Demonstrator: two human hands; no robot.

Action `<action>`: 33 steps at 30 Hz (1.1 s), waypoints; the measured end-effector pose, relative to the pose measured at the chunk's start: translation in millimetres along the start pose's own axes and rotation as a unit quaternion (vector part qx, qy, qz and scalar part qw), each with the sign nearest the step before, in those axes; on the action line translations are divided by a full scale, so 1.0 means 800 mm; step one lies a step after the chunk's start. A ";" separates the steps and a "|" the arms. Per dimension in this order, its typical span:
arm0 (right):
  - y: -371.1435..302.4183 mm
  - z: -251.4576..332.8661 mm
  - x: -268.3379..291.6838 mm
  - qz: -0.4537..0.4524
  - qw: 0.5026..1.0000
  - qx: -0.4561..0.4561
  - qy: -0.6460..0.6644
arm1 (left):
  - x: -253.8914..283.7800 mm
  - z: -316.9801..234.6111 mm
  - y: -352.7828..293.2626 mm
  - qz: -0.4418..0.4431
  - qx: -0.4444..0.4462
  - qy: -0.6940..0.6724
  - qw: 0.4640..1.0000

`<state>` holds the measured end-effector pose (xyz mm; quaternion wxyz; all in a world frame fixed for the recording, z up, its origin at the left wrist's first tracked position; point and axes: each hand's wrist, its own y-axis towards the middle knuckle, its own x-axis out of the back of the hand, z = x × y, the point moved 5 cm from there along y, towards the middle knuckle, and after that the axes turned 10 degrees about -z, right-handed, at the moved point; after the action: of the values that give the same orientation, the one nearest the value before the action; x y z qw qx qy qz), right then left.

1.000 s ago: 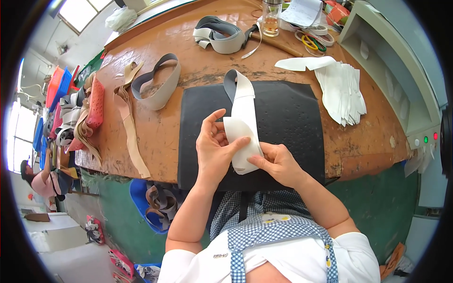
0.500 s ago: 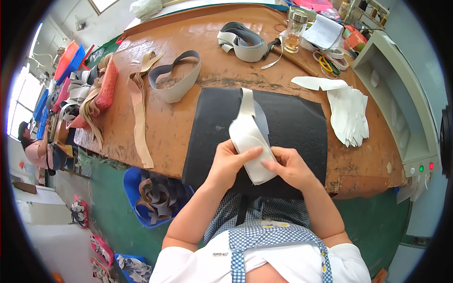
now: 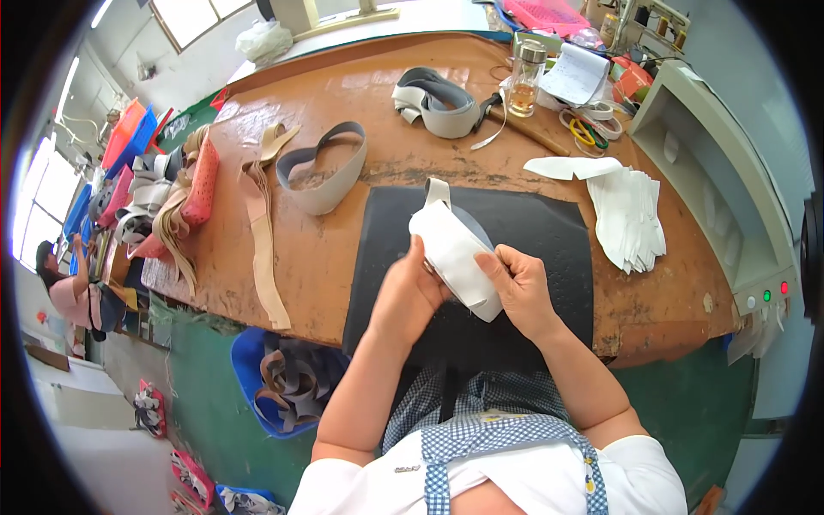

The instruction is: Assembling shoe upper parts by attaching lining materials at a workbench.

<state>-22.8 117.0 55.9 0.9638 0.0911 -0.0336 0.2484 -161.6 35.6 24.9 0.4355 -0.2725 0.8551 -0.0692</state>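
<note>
A white, rounded leaf-shaped piece of sheet material is held over a black mat. A light strip bent into a loop pokes out at its far end, and a grey edge shows along its right side. My left hand grips the piece's left edge, thumb pointing up along it and fingers partly beneath. My right hand is closed on the lower right edge, thumb on top. The fingers of both hands are partly hidden.
Looped strips, tan strips and a strip roll lie on the brown table. Fanned white pieces, scissors, a glass bottle and a light box are right. A blue bin stands below; a person works far left.
My left thumb has shifted off the white piece's face to its left edge. My right hand has moved up a little along the right edge, and the piece is turned slightly.
</note>
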 end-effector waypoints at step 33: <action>0.008 0.004 -0.026 0.037 0.993 -0.039 0.103 | 0.012 0.003 -0.031 -0.007 -0.094 0.075 0.993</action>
<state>-44.0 112.0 58.0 0.9551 0.0262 0.0526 0.2905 -153.9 10.3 25.4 0.3426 -0.3120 0.8861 -0.0117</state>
